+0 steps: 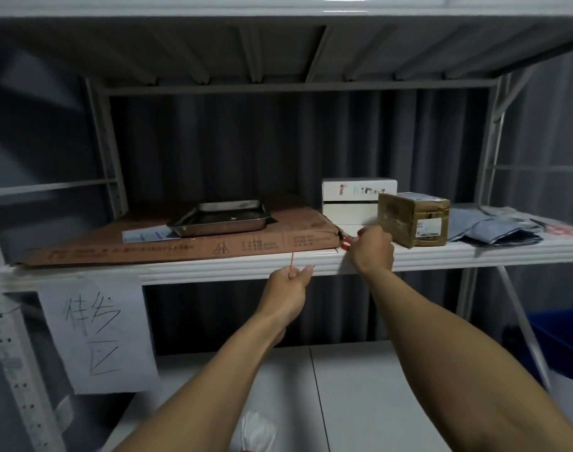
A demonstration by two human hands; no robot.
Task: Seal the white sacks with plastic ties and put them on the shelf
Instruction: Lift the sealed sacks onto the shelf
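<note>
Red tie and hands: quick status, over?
Left hand pinching one red tie upright. Right hand at shelf edge on more red ties. White sack below, not shelved.

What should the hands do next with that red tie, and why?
Probably bring the red tie down to the white sack and loop it around the neck. The left hand already pinches one tie, the right hand is at red things on the shelf, and the sack sits below.

A thin red plastic tie (292,258) stands upright before the white shelf's (239,267) front edge, while a crumpled white sack (257,429) lies far below.
</note>
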